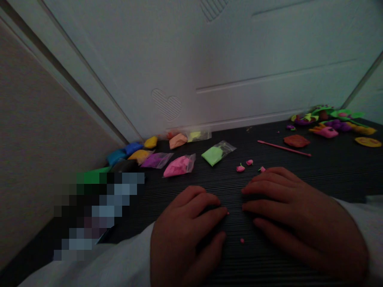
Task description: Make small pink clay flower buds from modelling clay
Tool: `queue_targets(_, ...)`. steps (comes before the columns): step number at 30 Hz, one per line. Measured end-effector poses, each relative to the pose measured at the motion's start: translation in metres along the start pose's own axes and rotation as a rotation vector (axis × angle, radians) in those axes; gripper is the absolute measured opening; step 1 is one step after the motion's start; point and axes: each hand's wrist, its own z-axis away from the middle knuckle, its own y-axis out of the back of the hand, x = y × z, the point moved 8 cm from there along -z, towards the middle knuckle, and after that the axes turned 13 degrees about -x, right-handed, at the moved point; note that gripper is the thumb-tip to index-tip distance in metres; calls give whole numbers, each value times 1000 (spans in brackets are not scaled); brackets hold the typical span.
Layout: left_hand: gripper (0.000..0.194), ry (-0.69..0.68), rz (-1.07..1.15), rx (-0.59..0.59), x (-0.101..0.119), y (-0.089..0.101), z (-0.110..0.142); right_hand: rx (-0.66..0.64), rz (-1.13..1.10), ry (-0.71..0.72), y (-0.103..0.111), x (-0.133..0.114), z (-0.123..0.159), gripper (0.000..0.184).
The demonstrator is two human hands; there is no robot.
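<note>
A pale panel [227, 52] stands behind the dark, finely lined table [160, 191], its face marked by a ribbed heart relief [166, 105] and long horizontal mouldings [275, 75]. At left rises a plain brownish-grey wall [38, 131]. The light is dim.

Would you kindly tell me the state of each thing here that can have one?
Left hand: open, fingers curled
Right hand: open, fingers extended
Pink ball: loose between hands
Pink buds: lying apart
Pink stick: lying flat
Red clay piece: flattened
Light green packet: partly filled
Pink packet: mostly filled
Colourful shaped pieces: bunched together
</note>
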Motion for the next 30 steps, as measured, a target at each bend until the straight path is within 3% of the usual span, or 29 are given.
queue_targets(4,22,-13,20,15,2,2,1,-41,18,50,-2,-5,-1,15)
queue_targets(8,25,-4,39,25,1,2,1,-55,26,4,-4,-1,-1,20)
queue_targets(15,27,8,46,52,0,3,2,-49,28,39,-2,-7,-1,10)
queue_targets(20,33,-8,-2,32,2,2,2,-29,47,10,-3,-6,-1,25)
queue_targets(23,32,-9,-46,33,3,2,2,10,49,-17,1,-4,0,23)
queue_targets(30,22,-5,-97,158,3,7,6,-80,42,59,-3,-12,-2,16)
